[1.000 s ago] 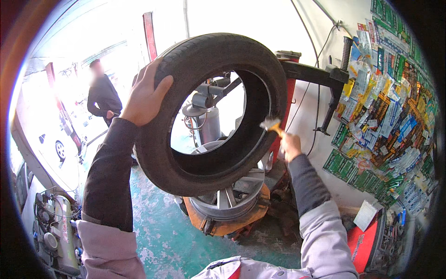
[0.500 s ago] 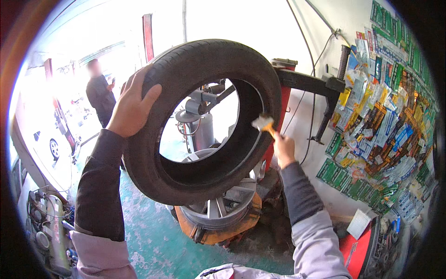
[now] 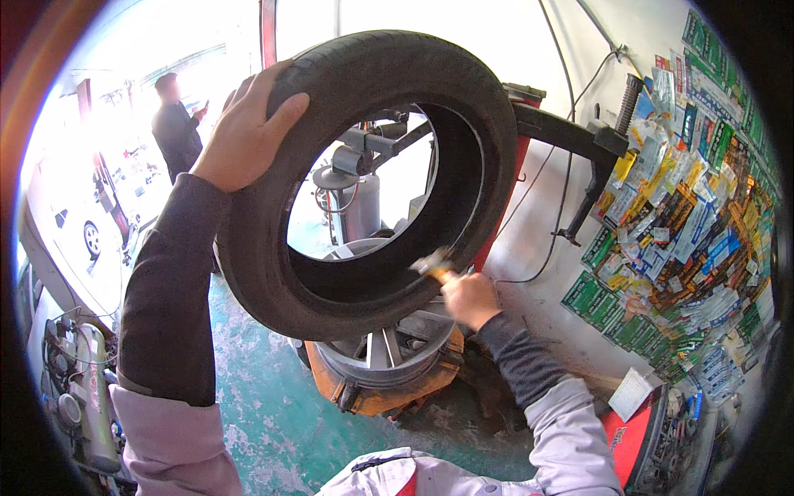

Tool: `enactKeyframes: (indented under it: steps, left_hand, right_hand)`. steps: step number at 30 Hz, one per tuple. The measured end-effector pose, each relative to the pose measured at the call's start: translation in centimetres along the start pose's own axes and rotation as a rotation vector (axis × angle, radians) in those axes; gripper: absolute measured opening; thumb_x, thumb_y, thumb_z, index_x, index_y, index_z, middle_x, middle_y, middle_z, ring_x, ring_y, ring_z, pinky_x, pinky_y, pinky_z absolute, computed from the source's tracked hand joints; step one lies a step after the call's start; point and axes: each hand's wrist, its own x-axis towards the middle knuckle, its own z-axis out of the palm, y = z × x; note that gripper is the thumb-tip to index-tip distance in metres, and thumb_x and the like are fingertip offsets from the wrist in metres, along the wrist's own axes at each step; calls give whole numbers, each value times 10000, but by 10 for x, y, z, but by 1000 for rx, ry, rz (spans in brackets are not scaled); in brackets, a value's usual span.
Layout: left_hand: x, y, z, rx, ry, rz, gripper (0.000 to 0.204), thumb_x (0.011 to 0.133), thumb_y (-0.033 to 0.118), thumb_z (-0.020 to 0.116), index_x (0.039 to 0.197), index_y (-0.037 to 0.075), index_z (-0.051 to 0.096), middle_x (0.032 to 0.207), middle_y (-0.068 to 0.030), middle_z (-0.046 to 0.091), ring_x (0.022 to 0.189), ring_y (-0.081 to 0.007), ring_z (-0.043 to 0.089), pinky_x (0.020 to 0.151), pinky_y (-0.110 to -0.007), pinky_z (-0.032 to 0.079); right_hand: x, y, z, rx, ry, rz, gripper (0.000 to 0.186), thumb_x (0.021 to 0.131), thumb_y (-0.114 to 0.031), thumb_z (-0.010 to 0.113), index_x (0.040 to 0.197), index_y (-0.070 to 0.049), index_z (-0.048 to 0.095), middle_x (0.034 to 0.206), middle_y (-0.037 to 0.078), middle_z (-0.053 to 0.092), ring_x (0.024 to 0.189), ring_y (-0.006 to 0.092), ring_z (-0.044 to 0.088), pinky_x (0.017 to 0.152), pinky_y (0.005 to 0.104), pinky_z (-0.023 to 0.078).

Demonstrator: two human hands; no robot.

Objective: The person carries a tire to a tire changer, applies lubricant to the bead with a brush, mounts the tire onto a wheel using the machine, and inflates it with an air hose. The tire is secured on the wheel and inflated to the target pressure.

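A black car tyre (image 3: 248,264) stands tilted in front of me, its lower edge over a silver wheel rim (image 3: 383,355). My left hand (image 3: 248,136) grips its upper left, thumb on the sidewall and fingers over the tread. In my right hand (image 3: 473,299) is a brush (image 3: 432,263) with a yellow handle and pale bristles. The bristles are at the lower right inner edge of the tyre, slightly blurred by motion. Beneath, the rim lies on an orange clamping table (image 3: 360,400); the tyre hides the rim's far side.
Right of the tyre, a black machine arm (image 3: 571,136) reaches toward a wall covered in coloured packages (image 3: 686,223). A red cabinet (image 3: 624,434) stands at the lower right. Machinery (image 3: 87,397) is at the lower left. Farther back stands another person (image 3: 175,132).
My right hand has swept the brush down and left along the tyre's inner edge. The tyre and my left hand appear higher in view, the tyre still in its grip.
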Motion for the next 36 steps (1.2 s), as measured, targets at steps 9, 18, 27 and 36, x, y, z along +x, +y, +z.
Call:
enactKeyframes:
  steps: [9,18,27,36]
  left_hand:
    - [4,5,-1,-25,-26,-20,674,1051,511,493,1531,46,407,1429,-277,529,1342,-426,496,1136,-498,392]
    - [-4,2,-8,-11,-31,-21,689,1044,511,511,1530,33,405,1448,-270,504,1383,-416,450,1159,-491,362]
    - [7,1,-9,-66,-57,-13,705,1032,529,508,1504,12,426,1448,-287,507,1374,-417,457,1155,-500,347]
    - [10,-8,-8,-61,-58,-51,709,1011,518,541,1524,44,419,1470,-278,496,1397,-437,431,1173,-495,332]
  right_hand:
    - [-11,-19,14,835,-107,141,370,1008,-325,625,1089,5,771,952,182,772,830,193,712,789,367,560]
    - [46,42,-91,445,785,298,385,1047,-290,538,1096,43,725,976,251,737,909,407,722,788,450,561]
    - [54,-130,-126,470,659,-191,330,1068,-268,559,1233,-29,715,746,153,652,664,221,621,623,374,498]
    - [-15,-153,-82,-69,290,-774,261,886,-173,674,1129,-112,748,674,55,621,661,224,624,602,365,513]
